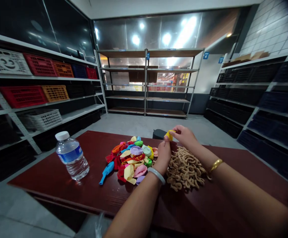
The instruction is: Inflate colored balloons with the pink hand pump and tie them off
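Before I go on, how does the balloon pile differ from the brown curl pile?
Colour: the balloon pile mixes many colours; the brown curl pile is nearly all one brown.
Shape: the balloon pile holds flat, limp pieces; the brown curl pile holds slim, bent ones.
Place: the balloon pile sits nearer the bottle; the brown curl pile is farther right.
Both are loose heaps on the table.

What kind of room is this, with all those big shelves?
It looks like a storeroom, perhaps for a shop or warehouse. Tall metal shelving lines three sides, colourful plastic crates sit on the left shelves, and blue numbered signs mark some spots.
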Demonstrator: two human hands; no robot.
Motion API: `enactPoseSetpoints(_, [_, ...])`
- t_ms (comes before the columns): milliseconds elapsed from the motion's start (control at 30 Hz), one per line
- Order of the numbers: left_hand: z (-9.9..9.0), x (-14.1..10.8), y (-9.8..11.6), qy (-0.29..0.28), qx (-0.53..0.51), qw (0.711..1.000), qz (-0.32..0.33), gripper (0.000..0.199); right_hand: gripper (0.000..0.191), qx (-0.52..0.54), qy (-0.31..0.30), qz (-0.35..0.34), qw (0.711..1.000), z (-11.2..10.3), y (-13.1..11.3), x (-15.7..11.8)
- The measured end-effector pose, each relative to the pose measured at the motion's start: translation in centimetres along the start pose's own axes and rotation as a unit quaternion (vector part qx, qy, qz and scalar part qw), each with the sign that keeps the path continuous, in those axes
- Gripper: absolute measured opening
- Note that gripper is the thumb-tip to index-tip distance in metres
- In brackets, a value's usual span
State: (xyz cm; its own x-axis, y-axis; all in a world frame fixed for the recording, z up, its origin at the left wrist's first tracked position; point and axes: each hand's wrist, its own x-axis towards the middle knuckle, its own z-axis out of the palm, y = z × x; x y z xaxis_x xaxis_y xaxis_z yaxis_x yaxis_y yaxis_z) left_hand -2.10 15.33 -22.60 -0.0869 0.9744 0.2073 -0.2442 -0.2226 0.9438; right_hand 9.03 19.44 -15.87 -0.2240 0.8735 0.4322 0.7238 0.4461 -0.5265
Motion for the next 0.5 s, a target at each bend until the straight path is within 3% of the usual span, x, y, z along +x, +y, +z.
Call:
enactPoseSetpoints(67, [0.7,-0.2,0.2,-0.047,-0.13,0.989,-0.052,0.064,0.021,-0.035,0.018,-0.041,0.998,-0.6,-0.1,-1.6])
enactPoseSetpoints(167, [1.5,-0.6,0.6,-0.101,-0.306,0.941,-0.106,0.044,0.016,-0.072,0.014,-0.093,0.993,-0.9,-0.4,-3.9])
enactPoseSetpoints(300, [1.5,-0.9,0.8,-0.08,-0.397,0.905,-0.134,0.019,0.031,-0.091,0.02,-0.135,0.986,-1.7,1.0,-6.4])
enactPoseSetpoints(400, [0.9,-0.7,0.9,-0.046,-0.41,0.898,-0.151,0.02,0.04,-0.153,0.051,-0.132,0.978,-3.6,5.4,-9.3])
enactPoseSetpoints(500, [0.3,-0.3,1.2,-0.021,-0.419,0.893,-0.163,0.018,0.053,-0.262,0.071,-0.026,0.962,-6.0,12.0,-13.5])
